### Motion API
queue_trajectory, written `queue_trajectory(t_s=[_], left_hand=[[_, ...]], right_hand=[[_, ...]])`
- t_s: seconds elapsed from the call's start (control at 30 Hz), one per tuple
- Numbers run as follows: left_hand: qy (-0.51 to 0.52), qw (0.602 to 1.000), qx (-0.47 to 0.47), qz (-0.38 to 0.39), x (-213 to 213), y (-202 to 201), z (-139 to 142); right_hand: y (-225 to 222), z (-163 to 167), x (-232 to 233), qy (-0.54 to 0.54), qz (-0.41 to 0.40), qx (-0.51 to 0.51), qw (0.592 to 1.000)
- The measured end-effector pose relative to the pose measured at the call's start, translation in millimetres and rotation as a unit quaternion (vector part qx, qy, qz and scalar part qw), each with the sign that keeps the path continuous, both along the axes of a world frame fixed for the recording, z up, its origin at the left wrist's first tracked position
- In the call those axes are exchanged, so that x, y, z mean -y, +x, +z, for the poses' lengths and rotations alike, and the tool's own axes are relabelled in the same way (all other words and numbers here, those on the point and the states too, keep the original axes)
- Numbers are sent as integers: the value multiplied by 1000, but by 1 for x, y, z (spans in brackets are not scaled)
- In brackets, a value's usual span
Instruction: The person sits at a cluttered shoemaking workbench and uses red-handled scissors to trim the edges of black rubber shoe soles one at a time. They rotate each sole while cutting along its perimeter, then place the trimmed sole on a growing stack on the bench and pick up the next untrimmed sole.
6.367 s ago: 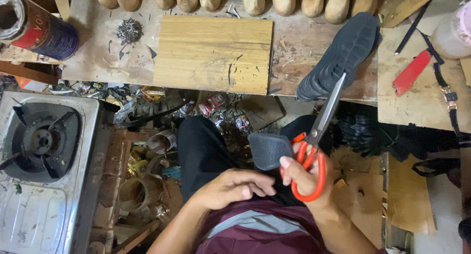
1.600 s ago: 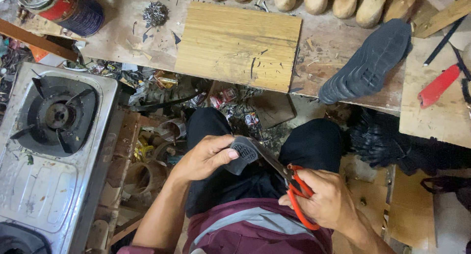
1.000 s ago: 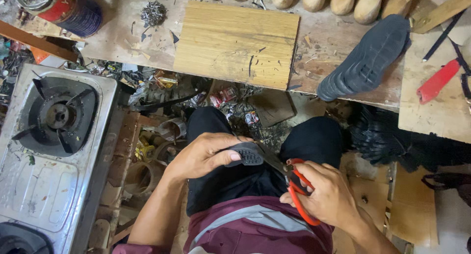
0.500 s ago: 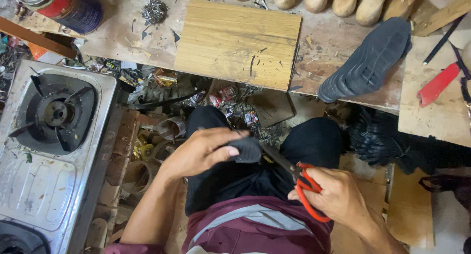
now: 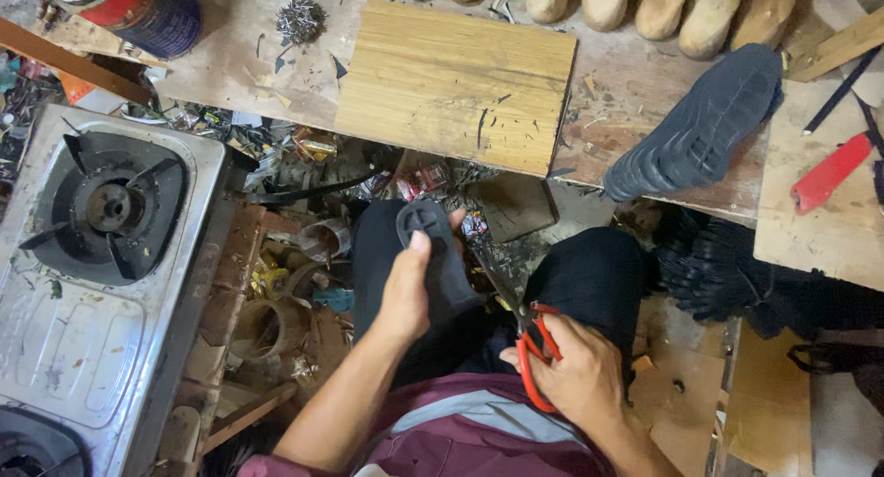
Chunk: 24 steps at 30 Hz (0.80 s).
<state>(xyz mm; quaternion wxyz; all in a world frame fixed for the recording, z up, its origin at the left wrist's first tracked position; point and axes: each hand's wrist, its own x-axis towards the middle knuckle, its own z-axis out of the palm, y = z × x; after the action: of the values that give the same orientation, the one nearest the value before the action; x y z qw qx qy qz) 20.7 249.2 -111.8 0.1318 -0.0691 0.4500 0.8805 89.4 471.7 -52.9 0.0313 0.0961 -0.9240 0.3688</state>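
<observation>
We are trimming: our left hand grips the dark sole piece, right hand clenches red-handled scissors; next cut probably needs the blades realigned.

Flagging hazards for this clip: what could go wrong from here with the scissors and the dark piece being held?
1. The left hand holds the dark rubber piece with fingers near the red-handled scissors in the right hand; a slip could nick a finger.
2. The cutting happens over the lap, so the blades could catch the black trousers.
</observation>
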Motion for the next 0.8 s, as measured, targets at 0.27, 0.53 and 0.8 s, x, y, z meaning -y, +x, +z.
queue_trajectory(t_s=[0.27,0.53,0.8], left_hand=[[-161,983,-65,-52,-23,24,14],[-123,988,-43,-86,-31,40,2],[-153,980,-11,-129,-12,41,15]], right_hand=[[-8,8,11,59,-22,-29,998],[-10,14,7,28,-12,-60,998],[-3,23,-8,54,36,-81,995]])
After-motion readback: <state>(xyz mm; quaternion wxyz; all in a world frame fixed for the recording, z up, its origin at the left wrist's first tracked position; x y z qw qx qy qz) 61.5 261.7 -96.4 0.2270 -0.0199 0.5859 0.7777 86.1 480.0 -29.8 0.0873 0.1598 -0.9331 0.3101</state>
